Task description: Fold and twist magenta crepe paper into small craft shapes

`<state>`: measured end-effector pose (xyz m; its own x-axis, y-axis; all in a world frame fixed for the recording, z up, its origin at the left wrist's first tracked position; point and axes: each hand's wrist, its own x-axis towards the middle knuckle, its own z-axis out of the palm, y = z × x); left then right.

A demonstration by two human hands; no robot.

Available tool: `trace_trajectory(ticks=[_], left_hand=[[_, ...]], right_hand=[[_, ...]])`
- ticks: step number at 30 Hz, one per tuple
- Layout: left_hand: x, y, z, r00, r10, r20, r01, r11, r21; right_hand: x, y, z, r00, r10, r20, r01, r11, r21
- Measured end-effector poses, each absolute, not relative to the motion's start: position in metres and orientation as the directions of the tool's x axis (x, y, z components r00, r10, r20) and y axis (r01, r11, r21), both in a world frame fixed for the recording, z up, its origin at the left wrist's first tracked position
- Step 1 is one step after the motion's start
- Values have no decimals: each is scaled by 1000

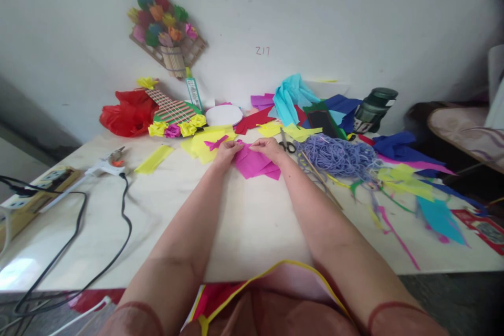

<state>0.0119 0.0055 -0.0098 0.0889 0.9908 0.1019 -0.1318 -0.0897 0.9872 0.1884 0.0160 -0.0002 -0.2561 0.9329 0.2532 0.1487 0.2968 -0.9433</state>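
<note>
At the middle of the table, a sheet of magenta crepe paper [255,165] hangs between my two hands. My left hand [227,152] pinches its upper left edge, fingers closed. The upper right edge is pinched by my right hand [269,148], thumb and fingertips together. A small scrunched magenta piece [215,143] lies just beyond my left hand. Yellow crepe paper sheets [199,148] lie beneath and behind that piece. Black-handled scissors [290,147] rest just right of my right hand.
Tangled purple cord [338,156] lies to the right, with a stick [321,181] before it. Behind stand a stick-built guitar shape [175,107] and a dark green jar [374,110]. At left are a glue gun [106,164], black cable [128,220] and power strip [43,186].
</note>
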Motion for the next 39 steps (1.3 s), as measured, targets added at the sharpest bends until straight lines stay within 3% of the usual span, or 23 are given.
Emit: trace_trajectory(ticks=[5,12,19,39], left_hand=[[13,0,-4,118,987,108,-167,-87,982],[13,0,-6,193,975,110,-182,-75,981],[14,1,-5,195,979,63,-286,-5,958],[11,2,-10,193,973,130,-184,-94,978]], right_hand=[[188,12,5,-239,947,214,81,239,-968],[185,10,5,-286,951,114,136,158,-978],[183,5,10,-261,963,71,29,81,-996],[183,4,12,-214,974,80,23,87,-996]])
